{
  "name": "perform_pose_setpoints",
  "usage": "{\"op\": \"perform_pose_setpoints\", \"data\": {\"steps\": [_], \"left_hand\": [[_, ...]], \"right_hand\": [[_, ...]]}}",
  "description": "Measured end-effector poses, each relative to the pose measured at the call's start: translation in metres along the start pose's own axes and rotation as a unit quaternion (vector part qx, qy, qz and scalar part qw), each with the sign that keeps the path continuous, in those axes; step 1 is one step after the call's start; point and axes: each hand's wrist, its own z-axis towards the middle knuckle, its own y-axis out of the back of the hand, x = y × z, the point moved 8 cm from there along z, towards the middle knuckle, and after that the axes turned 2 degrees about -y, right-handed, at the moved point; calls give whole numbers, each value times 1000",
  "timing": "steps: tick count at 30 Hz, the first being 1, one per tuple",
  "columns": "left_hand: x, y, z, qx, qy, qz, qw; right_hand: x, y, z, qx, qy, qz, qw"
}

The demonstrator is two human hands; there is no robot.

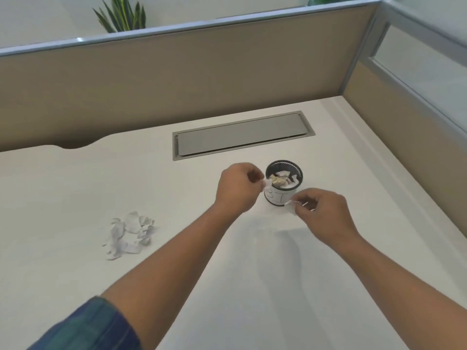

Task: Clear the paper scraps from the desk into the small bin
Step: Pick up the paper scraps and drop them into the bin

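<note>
A small black mesh bin (284, 168) with a white label stands on the white desk (75, 188), holding several paper scraps. My left hand (236, 189) is just left of the bin, pinching a small white scrap (267, 184) at the rim. My right hand (326, 213) is in front and right of the bin, its fingertips closed on a thin white scrap (293, 204). A pile of crumpled white paper (130, 233) lies on the desk to the left, well apart from both hands.
A grey cable-hatch cover (242, 135) is set into the desk behind the bin. Beige partition walls (177, 79) close off the back and right side. A green plant (121, 15) rises behind the partition.
</note>
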Motion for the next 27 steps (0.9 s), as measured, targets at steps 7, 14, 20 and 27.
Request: {"op": "perform_pose_setpoints", "data": {"steps": [7, 14, 20, 27], "left_hand": [[-27, -33, 59, 53, -21, 130, 990], [-19, -61, 78, 126, -2, 258, 958], [-28, -68, 83, 77, -87, 314, 942], [-14, -69, 86, 59, -21, 335, 940]], "right_hand": [[8, 25, 47, -20, 11, -45, 999], [9, 1, 84, 43, 16, -156, 987], [18, -23, 98, 105, 27, -278, 955], [32, -39, 107, 122, 58, -406, 904]]}}
